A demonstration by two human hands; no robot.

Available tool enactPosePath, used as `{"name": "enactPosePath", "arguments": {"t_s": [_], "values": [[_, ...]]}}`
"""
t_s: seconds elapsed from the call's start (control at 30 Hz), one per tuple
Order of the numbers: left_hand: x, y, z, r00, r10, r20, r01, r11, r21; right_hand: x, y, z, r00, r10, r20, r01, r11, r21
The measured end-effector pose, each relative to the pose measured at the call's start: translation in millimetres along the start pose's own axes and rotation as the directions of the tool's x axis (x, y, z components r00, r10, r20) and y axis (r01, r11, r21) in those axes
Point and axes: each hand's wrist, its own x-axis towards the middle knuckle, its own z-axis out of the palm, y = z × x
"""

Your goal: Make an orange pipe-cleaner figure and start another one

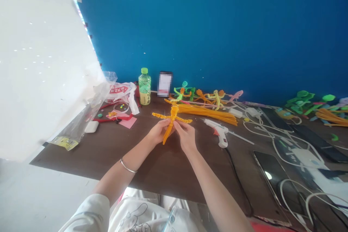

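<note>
Orange figure between both hands; apparently pinched below its arms.

Some fingers of the left hand and right hand are hidden; the upright phone has a blurred screen; the shirt runs off below.
</note>
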Motion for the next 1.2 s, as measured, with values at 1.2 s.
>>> {"name": "enactPosePath", "arguments": {"t_s": [1.2], "values": [[-4,-11,3.8,0.844,0.523,0.119,-0.402,0.470,0.786,6,-1,-8,0.997,-0.071,-0.029,0.067,0.991,-0.118]]}}
